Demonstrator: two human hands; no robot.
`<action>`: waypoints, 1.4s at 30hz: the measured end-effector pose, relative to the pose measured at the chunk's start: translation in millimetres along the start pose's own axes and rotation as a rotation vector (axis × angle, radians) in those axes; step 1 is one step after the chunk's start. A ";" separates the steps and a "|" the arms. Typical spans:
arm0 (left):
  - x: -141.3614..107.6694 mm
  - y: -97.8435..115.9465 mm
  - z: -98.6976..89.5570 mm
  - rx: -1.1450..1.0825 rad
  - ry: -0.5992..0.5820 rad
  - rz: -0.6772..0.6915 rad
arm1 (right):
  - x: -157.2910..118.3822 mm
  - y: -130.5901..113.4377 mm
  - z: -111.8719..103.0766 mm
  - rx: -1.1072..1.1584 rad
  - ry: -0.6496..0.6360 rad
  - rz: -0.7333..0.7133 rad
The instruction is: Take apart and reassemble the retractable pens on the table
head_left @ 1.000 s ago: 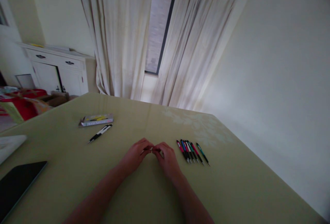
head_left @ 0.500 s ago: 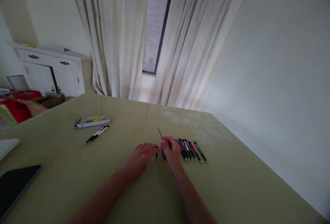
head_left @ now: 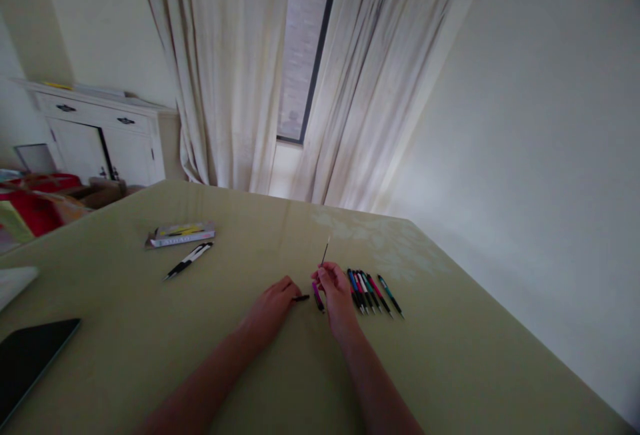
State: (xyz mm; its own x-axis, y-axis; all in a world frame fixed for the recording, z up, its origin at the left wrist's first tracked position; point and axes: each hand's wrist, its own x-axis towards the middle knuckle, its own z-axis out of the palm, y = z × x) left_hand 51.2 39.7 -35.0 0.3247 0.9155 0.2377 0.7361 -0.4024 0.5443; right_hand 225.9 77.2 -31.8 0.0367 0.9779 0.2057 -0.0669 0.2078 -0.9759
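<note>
Purple and black, a slim barrel is set down on the table between the two hands, just beside the right fingertips; whether it is touched by them cannot be told. In the right hand a thin dark refill is held at a slant, the grip closed in a pinch about its lower end, its pale tip pointed upward. In the left hand a small black piece is pinched, one end hidden by the curled fingers.

One pen is judged to be partway through handling: the refill is out, and the three parts are not joined. To the right, a row of pens is laid side by side, seemingly whole; whether these are finished or untouched cannot be told, and the row's left end is covered by the right hand. Smooth, slender tubes are seen there, dark lower sections tapered to silvery cones, with a teal pen set slightly apart. At the left, a black-and-white pen is laid near a flat oblong box. The olive tabletop is smooth, faintly marked with pale leaf-like shapes.
</note>
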 end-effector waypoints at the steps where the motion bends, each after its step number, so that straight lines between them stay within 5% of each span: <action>1: 0.1 -1.9 -0.2 -0.018 0.027 -0.013 | 0.0 -0.5 -0.3 -0.005 -0.007 -0.007; 8: 0.9 -11.8 -5.3 -0.216 0.216 0.057 | -0.9 -6.9 0.1 -0.016 -0.056 -0.039; 14: -2.2 -4.6 -9.3 -0.380 0.155 0.100 | -7.3 -16.5 4.7 0.027 -0.107 -0.019; 42: -2.4 -7.2 -4.0 -0.424 0.192 0.114 | -8.7 -19.6 3.7 -0.158 -0.139 -0.063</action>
State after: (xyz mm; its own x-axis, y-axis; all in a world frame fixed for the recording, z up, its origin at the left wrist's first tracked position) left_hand 42.7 40.4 -36.2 0.2440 0.8653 0.4378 0.3823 -0.5007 0.7766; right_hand 223.2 64.7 -14.2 -0.1031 0.9591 0.2636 0.0882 0.2728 -0.9580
